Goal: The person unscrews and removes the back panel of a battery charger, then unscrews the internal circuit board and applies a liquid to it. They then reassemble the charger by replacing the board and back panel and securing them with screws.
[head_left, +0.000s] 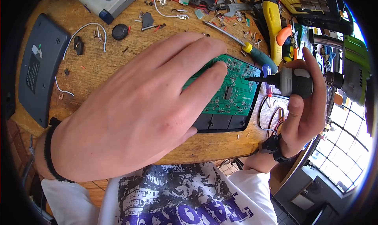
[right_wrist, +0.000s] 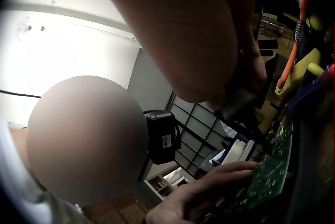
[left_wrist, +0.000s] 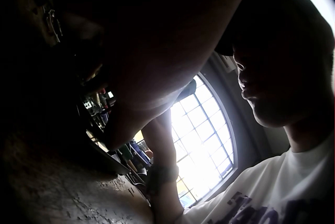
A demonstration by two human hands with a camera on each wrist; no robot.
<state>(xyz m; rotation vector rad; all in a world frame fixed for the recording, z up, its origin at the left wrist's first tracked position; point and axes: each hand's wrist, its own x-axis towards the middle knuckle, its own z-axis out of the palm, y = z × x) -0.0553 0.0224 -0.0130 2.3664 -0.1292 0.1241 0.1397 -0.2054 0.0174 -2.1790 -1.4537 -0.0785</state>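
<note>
A green circuit board (head_left: 236, 91) lies in a dark plastic casing (head_left: 220, 123) near the table's front edge. Over its left part rests the left hand (head_left: 145, 95), fingers extended, hiding much of the board. The right hand (head_left: 309, 103) grips a black and grey screwdriver (head_left: 297, 82) between thumb and fingers, its bit pointing left at the board's right edge; contact of the tip is unclear. In the right wrist view the board (right_wrist: 272, 171) shows at the lower right, with left-hand fingers on it. The left wrist view is very dark.
A dark cover (head_left: 41, 69) lies at the left with a white wire beside it. Behind the board are a yellow-and-green screwdriver (head_left: 256, 53), a yellow tool (head_left: 272, 28), a wrench, a black knob (head_left: 120, 32) and scattered screws. A green power tool (head_left: 354, 63) stands at the right.
</note>
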